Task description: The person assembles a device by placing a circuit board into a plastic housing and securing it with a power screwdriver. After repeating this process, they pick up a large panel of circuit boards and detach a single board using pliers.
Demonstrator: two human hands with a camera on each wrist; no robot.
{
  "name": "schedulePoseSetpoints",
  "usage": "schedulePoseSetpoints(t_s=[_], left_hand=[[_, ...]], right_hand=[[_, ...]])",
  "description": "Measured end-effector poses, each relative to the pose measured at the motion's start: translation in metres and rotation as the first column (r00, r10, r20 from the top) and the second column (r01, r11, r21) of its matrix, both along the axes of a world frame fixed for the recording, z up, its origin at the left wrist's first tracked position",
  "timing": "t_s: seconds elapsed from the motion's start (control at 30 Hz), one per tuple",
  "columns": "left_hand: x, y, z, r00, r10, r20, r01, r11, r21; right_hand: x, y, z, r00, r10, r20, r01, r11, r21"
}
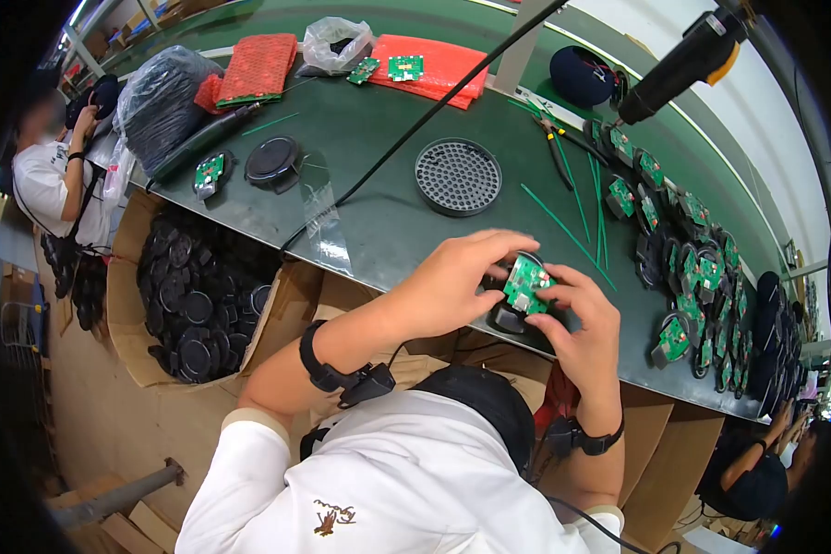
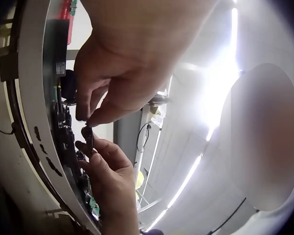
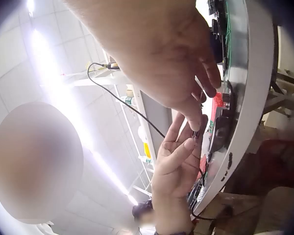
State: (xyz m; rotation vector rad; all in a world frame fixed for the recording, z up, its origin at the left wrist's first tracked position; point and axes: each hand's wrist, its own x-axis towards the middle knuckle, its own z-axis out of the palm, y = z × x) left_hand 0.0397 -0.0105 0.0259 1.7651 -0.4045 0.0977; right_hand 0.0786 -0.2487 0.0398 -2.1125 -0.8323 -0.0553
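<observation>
Just over the front edge of the bench, both hands meet on a green circuit board [image 1: 527,283] seated on a dark round housing. My left hand [image 1: 448,284] pinches it from the left, thumb at the lower edge and fingers at the top. From the right, my right hand [image 1: 584,319] grips it between thumb and fingers. The left wrist view shows the left hand [image 2: 120,78] above the right hand [image 2: 112,178], with the part nearly edge-on. Fingers hide most of it in the right wrist view. Beyond the hands lies a round perforated black tray [image 1: 458,176].
Many board-and-housing units [image 1: 702,268] crowd the bench's right side. Pliers [image 1: 556,152] lie near green ties, and a power screwdriver [image 1: 683,69] hangs above. At left stands a carton [image 1: 129,323] of black housings. Red bubble wrap [image 1: 261,66] is at the back.
</observation>
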Motion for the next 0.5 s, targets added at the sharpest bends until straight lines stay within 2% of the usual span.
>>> schedulePoseSetpoints(t_s=[0.03,0.07,0.17,0.4,0.5], left_hand=[[-0.002,0.0,0.002,0.981,0.095,0.167,-0.125,0.975,0.184],[-0.008,0.0,0.003,0.966,0.124,0.226,-0.192,0.932,0.307],[-0.024,-0.003,-0.001,0.981,0.063,0.181,-0.13,0.914,0.384],[-0.024,-0.008,-0.014,0.965,0.066,0.252,-0.187,0.851,0.491],[-0.023,-0.009,-0.017,0.954,0.072,0.291,-0.217,0.833,0.508]], right_hand=[[0.002,0.0,-0.004,0.998,-0.035,0.054,0.035,0.999,0.006],[0.003,0.0,-0.005,0.998,-0.054,0.035,0.054,0.999,0.009],[0.006,-0.003,-0.011,0.999,0.015,0.048,-0.014,1.0,-0.024],[0.01,-0.01,-0.018,0.992,0.1,0.082,-0.094,0.993,-0.072],[0.003,-0.008,-0.013,0.997,0.08,0.007,-0.08,0.994,-0.072]])
